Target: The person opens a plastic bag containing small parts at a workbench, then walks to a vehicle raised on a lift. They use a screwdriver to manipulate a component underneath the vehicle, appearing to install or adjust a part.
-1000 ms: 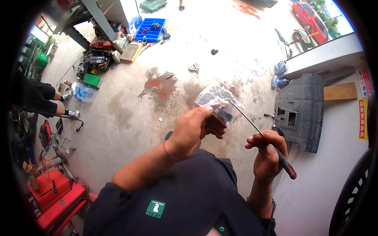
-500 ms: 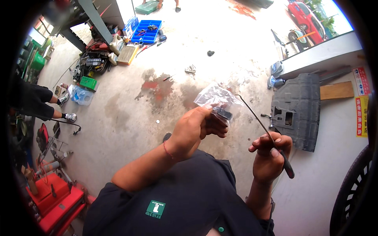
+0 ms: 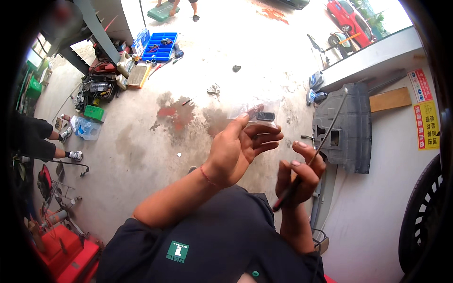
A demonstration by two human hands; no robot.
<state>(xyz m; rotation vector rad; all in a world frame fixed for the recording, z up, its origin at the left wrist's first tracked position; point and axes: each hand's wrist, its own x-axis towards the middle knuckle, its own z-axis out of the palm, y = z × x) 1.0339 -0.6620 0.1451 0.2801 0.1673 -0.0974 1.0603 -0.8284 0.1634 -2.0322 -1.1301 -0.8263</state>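
Lettering (image 3: 179, 251) marks a green shirt label (image 3: 177, 253), left hand (image 3: 233, 151) pinching a clear bag (image 3: 257, 113), right hand (image 3: 302, 174) gripping a thin tool (image 3: 326, 132).

A dark navy, short-sleeved fabric shirt (image 3: 212, 226) bears 1 square green patch (image 3: 177, 251) with white print toward its left sleeve (image 3: 125, 240), and 1 round green button (image 3: 255, 273); 1 thin red cord bracelet (image 3: 206, 177) circles the left wrist (image 3: 215, 171).
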